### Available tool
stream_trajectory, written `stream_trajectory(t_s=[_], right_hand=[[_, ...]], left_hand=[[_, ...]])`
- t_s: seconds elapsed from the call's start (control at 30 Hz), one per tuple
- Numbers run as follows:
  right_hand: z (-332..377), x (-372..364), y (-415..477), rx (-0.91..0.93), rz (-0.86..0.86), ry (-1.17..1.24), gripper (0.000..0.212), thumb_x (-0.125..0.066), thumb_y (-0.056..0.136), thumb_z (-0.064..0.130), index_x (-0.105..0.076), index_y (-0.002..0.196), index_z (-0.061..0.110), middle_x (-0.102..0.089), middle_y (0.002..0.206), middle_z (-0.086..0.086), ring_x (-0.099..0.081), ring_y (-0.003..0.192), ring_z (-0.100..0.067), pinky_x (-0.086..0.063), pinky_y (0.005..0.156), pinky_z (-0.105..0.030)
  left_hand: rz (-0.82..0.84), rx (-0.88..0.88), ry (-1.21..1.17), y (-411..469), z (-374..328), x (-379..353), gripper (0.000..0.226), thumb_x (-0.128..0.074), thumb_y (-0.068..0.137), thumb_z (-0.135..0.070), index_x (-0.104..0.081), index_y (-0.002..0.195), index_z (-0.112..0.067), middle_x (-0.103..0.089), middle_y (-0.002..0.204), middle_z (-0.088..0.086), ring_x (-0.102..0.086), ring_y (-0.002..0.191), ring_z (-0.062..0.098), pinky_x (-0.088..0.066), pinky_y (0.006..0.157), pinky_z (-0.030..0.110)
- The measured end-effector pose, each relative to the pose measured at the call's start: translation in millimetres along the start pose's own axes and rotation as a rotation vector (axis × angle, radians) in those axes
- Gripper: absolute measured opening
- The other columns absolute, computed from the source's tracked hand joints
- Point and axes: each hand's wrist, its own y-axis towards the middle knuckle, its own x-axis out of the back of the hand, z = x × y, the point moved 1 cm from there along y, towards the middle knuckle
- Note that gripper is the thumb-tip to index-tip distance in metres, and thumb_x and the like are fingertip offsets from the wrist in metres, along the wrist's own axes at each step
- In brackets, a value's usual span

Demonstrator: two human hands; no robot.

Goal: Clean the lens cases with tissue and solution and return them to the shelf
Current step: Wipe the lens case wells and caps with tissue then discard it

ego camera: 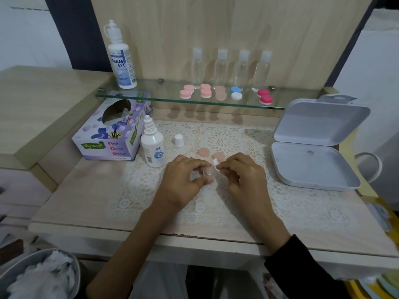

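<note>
Over the lace mat (226, 139), my left hand (183, 180) grips a pale pink open lens case (208, 171). My right hand (244, 175) pinches a small white wad of tissue (216, 164) against the case. Two pink caps (204, 152) (219, 156) lie on the mat just behind my hands. A small solution bottle (152, 143) stands uncapped to the left, its white cap (179, 140) beside it. The tissue box (112, 130) sits at the left. On the glass shelf (151, 97) rest several closed lens cases, pink (186, 91), blue and white (236, 93), red (265, 96).
A large solution bottle (121, 59) stands at the shelf's left end, and several clear empty bottles (231, 67) line its back. An open grey box (313, 147) lies at the right. A bin with used tissues (43, 275) sits at the lower left.
</note>
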Motion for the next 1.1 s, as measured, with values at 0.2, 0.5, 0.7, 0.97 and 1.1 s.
stream_trajectory(t_s=[0.2,0.5,0.7,0.97,1.1], right_hand=[[5.7,-0.2,-3.1,0.049,0.028,0.024,0.009,-0.07,0.083,0.001,-0.074,0.089,0.006,-0.062,0.084,0.0,-0.055,0.077,-0.01,-0.039,0.069,-0.012],[10.5,4.3,-3.2,0.067,0.011,0.115,0.016,-0.062,0.091,0.018,-0.074,0.095,0.007,-0.06,0.084,0.002,-0.051,0.074,0.001,-0.037,0.067,-0.01],[-6.9,4.3,0.7,-0.007,-0.088,0.068,0.011,-0.069,0.084,0.001,-0.075,0.093,0.006,-0.06,0.081,-0.001,-0.052,0.068,-0.006,-0.04,0.063,-0.017],[6.2,5.5,-3.3,0.088,0.002,0.132,0.011,-0.068,0.087,0.004,-0.074,0.095,0.007,-0.059,0.085,0.002,-0.05,0.074,0.003,-0.038,0.068,-0.012],[-6.2,7.4,1.8,-0.075,-0.076,0.183,0.014,-0.07,0.084,0.002,-0.076,0.092,0.011,-0.062,0.081,-0.001,-0.058,0.072,-0.009,-0.047,0.061,-0.026]], left_hand=[[-0.091,-0.07,0.022,-0.7,3.3,0.5,0.034,-0.081,0.07,-0.023,-0.073,0.103,-0.017,-0.062,0.089,-0.016,-0.053,0.09,0.007,-0.038,0.083,0.012],[-0.133,-0.076,-0.039,-2.2,0.7,3.1,0.033,-0.072,0.07,-0.029,-0.074,0.101,-0.015,-0.072,0.092,-0.004,-0.059,0.089,0.014,-0.044,0.082,0.018],[-0.165,-0.082,-0.052,-2.8,1.4,4.0,0.032,-0.071,0.07,-0.027,-0.074,0.101,-0.015,-0.069,0.088,-0.008,-0.057,0.087,0.009,-0.042,0.081,0.014],[-0.199,-0.106,-0.053,-3.8,0.8,5.5,0.035,-0.072,0.072,-0.025,-0.072,0.105,-0.012,-0.066,0.09,-0.011,-0.056,0.088,0.006,-0.041,0.081,0.011],[-0.209,-0.101,-0.073,-3.9,1.2,5.6,0.036,-0.073,0.071,-0.024,-0.072,0.105,-0.014,-0.066,0.089,-0.012,-0.056,0.087,0.004,-0.04,0.081,0.008]])
